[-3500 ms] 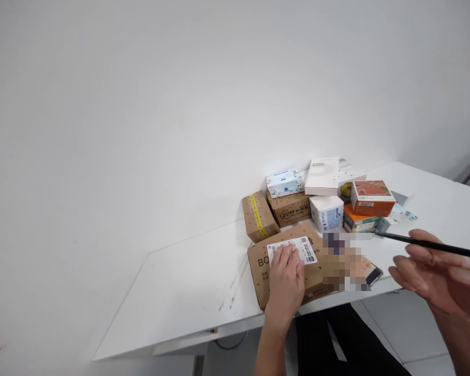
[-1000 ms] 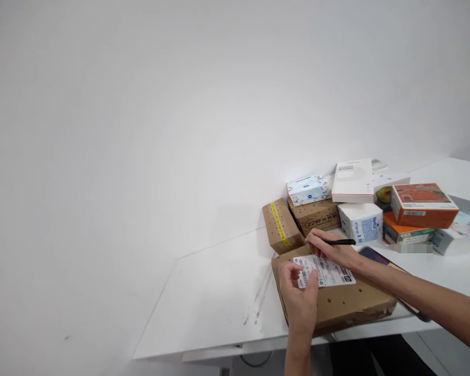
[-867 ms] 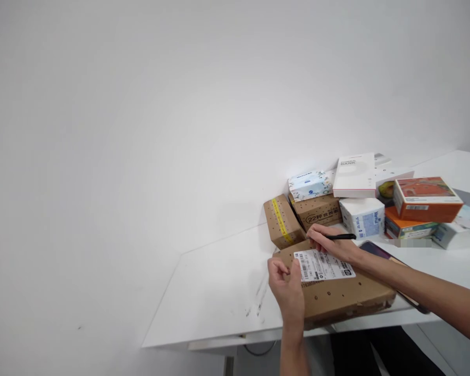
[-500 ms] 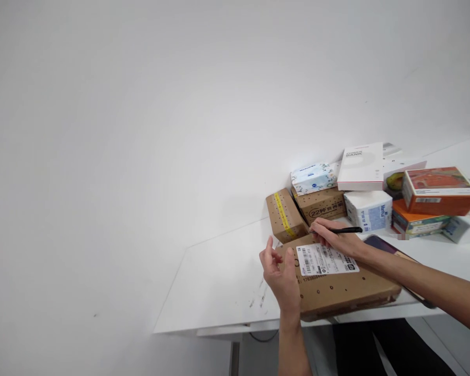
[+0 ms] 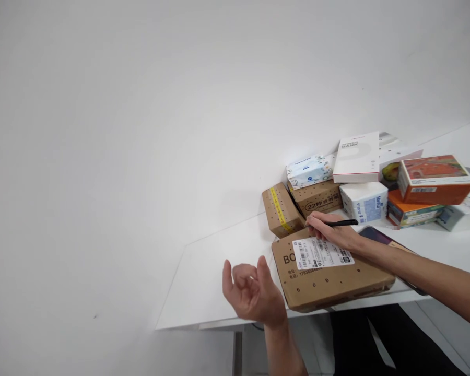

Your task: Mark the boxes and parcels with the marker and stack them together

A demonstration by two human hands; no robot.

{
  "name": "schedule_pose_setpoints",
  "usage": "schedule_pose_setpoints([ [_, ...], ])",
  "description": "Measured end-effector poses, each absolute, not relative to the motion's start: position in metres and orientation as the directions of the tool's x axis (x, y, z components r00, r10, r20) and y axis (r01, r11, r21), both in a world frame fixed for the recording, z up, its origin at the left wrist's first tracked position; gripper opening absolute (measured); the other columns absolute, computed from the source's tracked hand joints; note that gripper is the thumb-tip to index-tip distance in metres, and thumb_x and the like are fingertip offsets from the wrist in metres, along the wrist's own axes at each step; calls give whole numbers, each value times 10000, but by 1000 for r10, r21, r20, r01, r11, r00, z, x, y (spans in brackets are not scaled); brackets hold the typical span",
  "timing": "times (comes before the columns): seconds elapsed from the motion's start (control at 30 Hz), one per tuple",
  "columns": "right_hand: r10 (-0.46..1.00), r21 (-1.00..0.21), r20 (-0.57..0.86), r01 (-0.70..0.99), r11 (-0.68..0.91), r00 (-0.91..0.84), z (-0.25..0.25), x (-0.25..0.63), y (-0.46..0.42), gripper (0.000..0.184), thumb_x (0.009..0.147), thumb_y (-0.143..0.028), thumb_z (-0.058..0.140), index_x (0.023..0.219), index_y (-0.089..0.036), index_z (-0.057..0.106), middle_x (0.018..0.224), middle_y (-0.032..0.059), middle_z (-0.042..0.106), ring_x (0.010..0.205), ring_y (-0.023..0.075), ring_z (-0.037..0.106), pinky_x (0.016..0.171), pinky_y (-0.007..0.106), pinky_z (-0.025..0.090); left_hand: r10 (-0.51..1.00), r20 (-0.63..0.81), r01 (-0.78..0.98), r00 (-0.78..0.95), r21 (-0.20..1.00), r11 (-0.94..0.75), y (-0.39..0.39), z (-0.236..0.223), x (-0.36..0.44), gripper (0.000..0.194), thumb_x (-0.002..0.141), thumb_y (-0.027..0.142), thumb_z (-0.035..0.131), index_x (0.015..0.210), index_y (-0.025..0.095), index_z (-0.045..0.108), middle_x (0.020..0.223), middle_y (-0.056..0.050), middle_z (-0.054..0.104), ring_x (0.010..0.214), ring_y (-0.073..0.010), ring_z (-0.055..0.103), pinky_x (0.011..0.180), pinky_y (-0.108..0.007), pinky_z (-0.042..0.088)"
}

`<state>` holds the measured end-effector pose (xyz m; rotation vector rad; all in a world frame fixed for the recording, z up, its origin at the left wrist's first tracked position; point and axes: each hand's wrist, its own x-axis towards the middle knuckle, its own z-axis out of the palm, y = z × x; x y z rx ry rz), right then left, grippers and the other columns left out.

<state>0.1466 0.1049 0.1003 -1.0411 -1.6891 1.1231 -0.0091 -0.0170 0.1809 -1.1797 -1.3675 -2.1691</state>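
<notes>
A brown cardboard box (image 5: 329, 287) lies flat near the table's front edge, with a white shipping label (image 5: 321, 253) stuck on its top. My right hand (image 5: 331, 230) is closed round a black pen (image 5: 342, 223) and rests over the label's far edge. The pen's tip points left, toward the box's far edge; I cannot tell whether it touches anything. To the left of the box, my left hand (image 5: 254, 295) hangs in the air, palm up with fingers partly curled and apart, holding nothing. A phone-like dark slab (image 5: 376, 236) lies partly under my right forearm.
Behind the box stand a small carton with yellow tape (image 5: 280, 209), another brown carton (image 5: 317, 198), tissue packs (image 5: 364, 201), a white power bank box (image 5: 356, 159) and stacked orange boxes (image 5: 436, 180). The white table (image 5: 207, 282) runs along a white wall.
My left hand has come off the box's left side and moved left, toward me, turning palm up. My right hand stays over the label with the pen. The view has shifted slightly.
</notes>
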Motion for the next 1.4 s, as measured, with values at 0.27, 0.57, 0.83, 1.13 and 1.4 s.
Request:
schedule_pose_setpoints([
  [0.27, 919, -955, 175, 166, 246, -353, 101, 148, 106, 360, 884, -509, 423, 753, -234, 615, 616, -10, 617, 562, 153, 557, 536, 277, 417, 346, 686, 488, -640, 711, -506, -17, 176, -7, 645, 762, 214, 731, 1348, 198, 461, 555, 114, 435, 530, -64, 411, 549, -194, 412],
  [0.57, 934, -984, 137, 66, 168, -331, 103, 145, 106, 378, 891, -524, 430, 761, -220, 613, 673, -2, 642, 536, 140, 567, 489, 269, 425, 486, 582, 363, -652, 802, -474, -4, 160, -12, 602, 803, 284, 689, 1354, 197, 465, 635, 80, 487, 610, -80, 474, 722, -268, 468],
  [0.83, 978, -920, 203, -332, 208, 49, 145, 175, 96, 314, 897, -484, 499, 845, -207, 637, 814, 45, 677, 603, 146, 612, 500, 278, 492, 273, 607, 510, -746, 785, -353, -15, 171, -64, 508, 955, 427, 208, 1438, 294, 292, 1259, -93, 560, 1258, -275, 513, 945, -516, 496],
  [1.13, 916, -751, 355, -527, 399, 187, 154, 186, 83, 129, 836, -339, 566, 882, -252, 649, 840, 23, 706, 645, 163, 629, 574, 315, 499, 459, 757, 702, -464, 631, -331, -13, 157, -40, 424, 964, 312, 257, 1346, 279, 440, 1295, -73, 571, 1197, -243, 561, 941, -473, 521],
  [1.4, 951, -994, 105, -46, 96, -289, 118, 151, 106, 211, 871, -377, 469, 759, -217, 551, 638, -28, 588, 550, 129, 512, 517, 267, 407, 875, 475, 873, 97, 381, -304, 0, 122, 32, 284, 911, 109, 430, 1100, 171, 632, 1142, -90, 645, 1096, -222, 569, 978, -426, 489],
])
